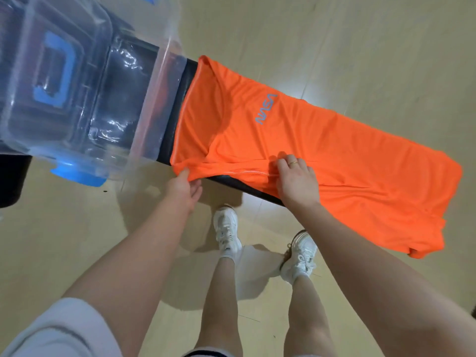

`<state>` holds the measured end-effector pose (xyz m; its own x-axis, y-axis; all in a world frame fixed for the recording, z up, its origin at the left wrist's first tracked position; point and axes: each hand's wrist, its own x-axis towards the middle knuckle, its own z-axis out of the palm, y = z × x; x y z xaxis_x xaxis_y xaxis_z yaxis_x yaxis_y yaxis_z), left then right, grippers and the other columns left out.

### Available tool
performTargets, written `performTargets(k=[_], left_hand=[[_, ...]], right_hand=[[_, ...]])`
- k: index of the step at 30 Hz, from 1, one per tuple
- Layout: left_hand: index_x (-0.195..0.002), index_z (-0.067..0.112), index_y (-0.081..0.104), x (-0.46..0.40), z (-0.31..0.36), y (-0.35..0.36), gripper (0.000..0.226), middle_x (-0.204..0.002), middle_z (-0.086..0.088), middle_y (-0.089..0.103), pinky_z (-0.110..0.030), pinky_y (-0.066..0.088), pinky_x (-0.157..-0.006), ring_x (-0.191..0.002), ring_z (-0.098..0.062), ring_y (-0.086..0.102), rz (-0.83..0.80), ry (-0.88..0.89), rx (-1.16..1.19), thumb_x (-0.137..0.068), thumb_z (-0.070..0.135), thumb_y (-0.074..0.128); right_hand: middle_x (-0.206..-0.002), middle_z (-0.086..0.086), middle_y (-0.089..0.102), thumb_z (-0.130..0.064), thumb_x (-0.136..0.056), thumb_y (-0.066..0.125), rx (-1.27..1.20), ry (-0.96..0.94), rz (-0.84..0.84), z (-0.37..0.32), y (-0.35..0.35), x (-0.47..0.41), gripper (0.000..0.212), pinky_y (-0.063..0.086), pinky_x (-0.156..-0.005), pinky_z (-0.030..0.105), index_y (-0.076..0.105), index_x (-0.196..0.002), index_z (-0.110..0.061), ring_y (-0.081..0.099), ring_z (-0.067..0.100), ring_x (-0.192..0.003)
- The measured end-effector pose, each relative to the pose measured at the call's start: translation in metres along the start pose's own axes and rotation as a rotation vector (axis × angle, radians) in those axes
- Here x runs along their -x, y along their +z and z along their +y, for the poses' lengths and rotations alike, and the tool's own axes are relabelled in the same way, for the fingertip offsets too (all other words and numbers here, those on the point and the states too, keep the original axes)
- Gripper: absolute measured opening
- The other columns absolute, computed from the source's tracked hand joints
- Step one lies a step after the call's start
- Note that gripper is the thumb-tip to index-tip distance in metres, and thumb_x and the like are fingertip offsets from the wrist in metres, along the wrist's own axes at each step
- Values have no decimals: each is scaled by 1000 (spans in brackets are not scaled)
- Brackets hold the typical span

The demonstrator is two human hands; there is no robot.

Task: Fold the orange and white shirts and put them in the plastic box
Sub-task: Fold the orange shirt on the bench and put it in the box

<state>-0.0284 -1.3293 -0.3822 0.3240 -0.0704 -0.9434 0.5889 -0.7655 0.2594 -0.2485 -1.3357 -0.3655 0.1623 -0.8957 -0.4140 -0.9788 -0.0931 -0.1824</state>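
Observation:
The orange shirt [322,155], with a grey NASA logo, lies spread along a narrow black bench [180,104], its right end hanging over the bench end. My left hand [184,188] pinches the shirt's near left corner at the bench edge. A little to the right, my right hand [296,179] grips the near hem, fingers curled into the cloth. The clear plastic box [77,81] with blue latches stands on the bench's left part, beside the shirt. No white shirt is in view.
Pale wooden floor [360,34] surrounds the bench. My two feet in white sneakers [228,228] stand just in front of the bench's near edge. A dark object [11,181] sits at the left edge under the box.

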Motion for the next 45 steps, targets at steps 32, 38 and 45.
performTargets(k=[32, 38, 45], left_hand=[[-104, -1, 57, 4, -7, 22, 25, -110, -24, 64, -50, 51, -89, -100, -38, 63, 294, 402, -384, -84, 14, 54], [-83, 4, 51, 15, -28, -11, 29, -70, -14, 57, -34, 48, -64, -60, -23, 57, 293, 302, -404, -90, 32, 53], [-82, 5, 58, 65, -82, 50, 21, -84, -21, 66, -33, 47, -69, -76, -29, 63, -145, 726, -941, -94, 17, 45]], right_hand=[[-63, 1, 64, -10, -55, 81, 86, -91, 47, 1, 30, 52, 25, 42, -44, 22, 63, -72, -17, 62, 24, -53], [-88, 12, 68, -9, -69, 66, -85, -41, -39, -2, 27, 78, 25, 50, -56, 34, 65, -94, -10, 64, 33, -71], [-117, 17, 58, -11, -88, 49, -118, 308, 75, 113, 14, 95, 24, 42, -82, 44, 60, -110, -10, 53, 40, -100]])
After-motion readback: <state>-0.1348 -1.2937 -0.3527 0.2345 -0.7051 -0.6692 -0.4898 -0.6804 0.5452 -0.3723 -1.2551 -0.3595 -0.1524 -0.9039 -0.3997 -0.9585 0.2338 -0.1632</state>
